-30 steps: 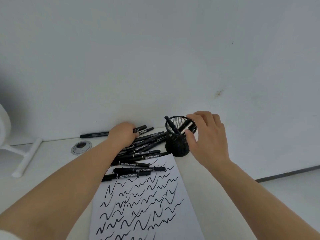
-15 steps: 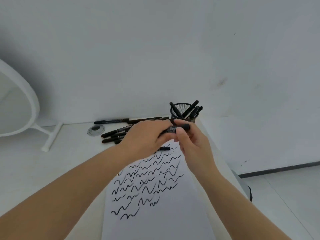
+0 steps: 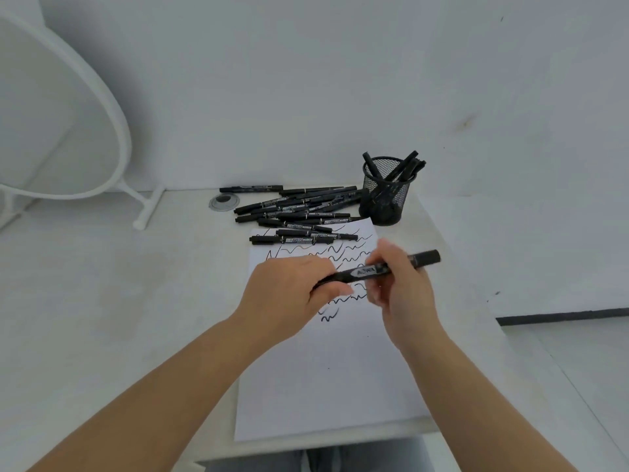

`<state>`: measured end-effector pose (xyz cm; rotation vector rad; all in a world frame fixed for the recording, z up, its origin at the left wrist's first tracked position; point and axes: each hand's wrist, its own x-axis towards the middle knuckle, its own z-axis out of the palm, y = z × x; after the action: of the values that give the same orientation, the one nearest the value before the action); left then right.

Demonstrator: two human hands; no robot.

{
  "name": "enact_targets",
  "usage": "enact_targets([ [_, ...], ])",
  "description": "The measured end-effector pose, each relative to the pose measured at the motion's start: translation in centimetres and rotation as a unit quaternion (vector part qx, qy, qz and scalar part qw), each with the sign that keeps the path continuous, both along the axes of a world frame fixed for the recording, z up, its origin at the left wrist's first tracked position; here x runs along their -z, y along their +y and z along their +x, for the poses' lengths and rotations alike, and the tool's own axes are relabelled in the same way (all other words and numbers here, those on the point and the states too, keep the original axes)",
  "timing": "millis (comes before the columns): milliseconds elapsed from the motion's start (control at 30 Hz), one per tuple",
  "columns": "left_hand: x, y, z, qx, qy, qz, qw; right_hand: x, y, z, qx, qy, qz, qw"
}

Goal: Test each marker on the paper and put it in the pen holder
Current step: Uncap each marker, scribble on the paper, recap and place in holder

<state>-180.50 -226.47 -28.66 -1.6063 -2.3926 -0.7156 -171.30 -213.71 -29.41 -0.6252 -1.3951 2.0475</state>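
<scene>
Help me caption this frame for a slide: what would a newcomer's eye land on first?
First, the two hands at the centre: the left hand and right hand both grip one black marker held level above the paper, which is covered in black squiggles. Behind them, a heap of markers lies at the sheet's far edge, and to its right stands a black mesh pen holder with several markers in it.

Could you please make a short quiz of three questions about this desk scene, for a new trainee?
1. True or false: both hands hold one marker above the paper.
2. Where is the pen holder? A) beyond the paper's far right corner B) left of the marker pile
3. Fill in: the pen holder contains several ___.

Key: 1 true; 2 A; 3 markers.
</scene>
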Motion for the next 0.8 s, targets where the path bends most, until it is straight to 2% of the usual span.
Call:
enact_targets([
  [67,0.2,-0.7,0.7,0.007,0.022,-0.011,1.000,0.1,-0.4,0.4,-0.071,-0.043,0.019,0.996],
  [133,0.7,-1.3,1.2,-0.009,0.026,-0.074,0.997,-0.3,-0.1,0.9,-0.116,-0.081,0.040,0.989],
  [200,1.5,-1.9,1.5,-0.008,-0.021,-0.119,0.993,-0.5,-0.1,1.2,-0.132,-0.108,0.064,0.983],
  [300,1.6,-2.6,1.8,0.046,-0.113,-0.104,0.987,-1.0,-0.9,0.8,-0.140,-0.137,0.083,0.977],
  [367,1.8,-3.7,1.1,0.066,-0.193,-0.094,0.974,-1.4,0.7,0.9,-0.056,-0.111,0.004,0.992],
  [433,2.4,-5.6,-0.1,0.016,-0.334,-0.024,0.942,-2.2,4.7,2.3,0.083,-0.045,-0.091,0.991],
  [467,2.8,-6.5,-1.0,-0.022,-0.369,0.010,0.929,-2.4,6.5,3.1,0.130,-0.031,-0.089,0.987],
  [500,3.1,-7.0,-1.8,-0.056,-0.356,0.033,0.932,-2.3,7.4,3.6,0.145,-0.043,-0.056,0.987],
  [533,3.5,-7.1,-2.3,-0.078,-0.308,0.037,0.948,-1.8,7.5,3.6,0.131,-0.081,-0.005,0.988],
  [633,3.4,-5.0,-2.2,-0.079,-0.195,0.011,0.977,0.4,4.6,1.9,0.000,-0.181,0.152,0.972],
  [700,3.1,-3.2,-1.9,-0.064,-0.179,0.007,0.982,1.3,2.9,1.2,-0.064,-0.179,0.191,0.963],
  [800,3.2,-1.9,-1.9,-0.052,-0.176,0.015,0.983,2.7,2.4,1.1,-0.026,-0.149,0.200,0.968],
])
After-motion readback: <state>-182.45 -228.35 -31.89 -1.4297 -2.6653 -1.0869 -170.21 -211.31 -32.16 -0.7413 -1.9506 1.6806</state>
